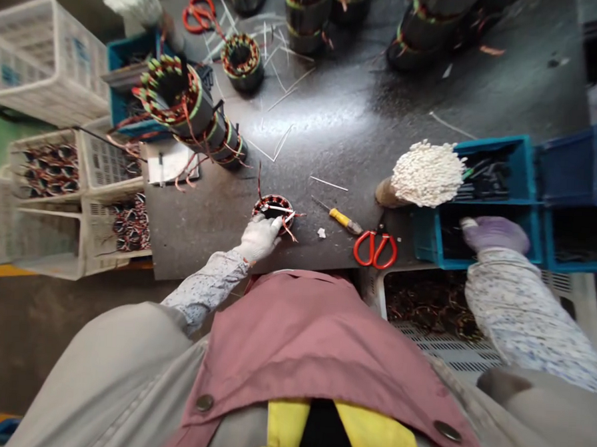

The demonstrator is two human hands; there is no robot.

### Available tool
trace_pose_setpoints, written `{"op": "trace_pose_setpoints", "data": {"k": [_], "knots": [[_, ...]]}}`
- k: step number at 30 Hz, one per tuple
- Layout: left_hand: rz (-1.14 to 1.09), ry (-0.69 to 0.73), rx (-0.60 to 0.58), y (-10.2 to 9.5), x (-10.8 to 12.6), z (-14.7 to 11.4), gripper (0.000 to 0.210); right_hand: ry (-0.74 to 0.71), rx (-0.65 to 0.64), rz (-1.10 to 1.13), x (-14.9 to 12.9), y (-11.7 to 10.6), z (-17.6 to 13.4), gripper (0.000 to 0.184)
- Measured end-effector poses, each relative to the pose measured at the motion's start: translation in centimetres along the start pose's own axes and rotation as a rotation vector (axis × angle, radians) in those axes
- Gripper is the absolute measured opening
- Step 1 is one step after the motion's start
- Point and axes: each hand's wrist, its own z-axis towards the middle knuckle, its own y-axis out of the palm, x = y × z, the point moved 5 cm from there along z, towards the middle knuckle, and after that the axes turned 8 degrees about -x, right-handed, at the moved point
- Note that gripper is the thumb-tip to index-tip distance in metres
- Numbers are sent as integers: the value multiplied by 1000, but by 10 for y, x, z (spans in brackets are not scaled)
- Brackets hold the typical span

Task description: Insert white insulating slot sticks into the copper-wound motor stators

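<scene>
In a white glove, my left hand grips the near rim of a small wire-wound motor stator on the dark table. White strips lie across the stator's opening by my fingertips, and loose reddish wire ends stick out at its right side. Far to the right, my right hand, in a purple-and-white glove, reaches into a blue bin of dark pieces; its fingertips are hidden. Between the hands lie a yellow-handled screwdriver, red-handled scissors and a thin white strip.
A bundle of white strips stands by the blue bins. Stacked stators lean at left, with another stator and red scissors behind. White crates line the left side. More stators stand at the back.
</scene>
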Motion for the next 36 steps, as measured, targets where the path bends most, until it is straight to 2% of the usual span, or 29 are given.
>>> {"op": "trace_pose_setpoints", "data": {"k": [2,3,4,5,6,7,9,10,12,14,16,20,25,28,30,33,35,36], "knots": [[55,15,-38,0,1,1,49,150,52,336,17,-5,-30,18],[85,24,-52,0,1,2,50,145,72,595,17,-3,-50,18],[114,35,-59,0,1,2,51,79,83,865,10,2,-71,20],[139,45,-61,1,1,3,52,-32,17,1126,-7,12,-92,24],[161,54,-60,2,1,3,53,-133,-111,1294,-31,24,-112,29],[180,62,-56,4,1,3,54,-197,-235,1329,-59,38,-130,34],[205,82,-51,7,0,4,55,-256,-388,1350,-118,64,-154,39],[210,93,-50,8,-1,4,55,-274,-506,1404,-148,77,-161,40],[221,117,-46,10,-1,5,56,-291,-637,1473,-196,94,-164,41],[241,134,-37,11,-1,5,56,-295,-684,1494,-223,102,-159,41],[256,142,-24,11,0,5,56,-308,-666,1465,-233,104,-152,40],[240,169,-30,11,2,5,54,-419,-565,1288,-235,98,-143,36],[237,205,-22,11,-2,7,53,-682,-445,892,-247,84,-134,23],[229,265,-13,11,-4,7,52,-717,-380,786,-235,78,-132,21],[225,277,12,10,-6,6,49,-660,-286,818,-207,71,-132,21],[215,273,80,10,-13,8,45,-505,-55,782,-137,52,-131,26],[214,298,114,12,-17,11,45,-347,40,552,-84,33,-127,30],[216,309,128,13,-18,12,45,-254,34,371,-60,22,-123,32]]}}
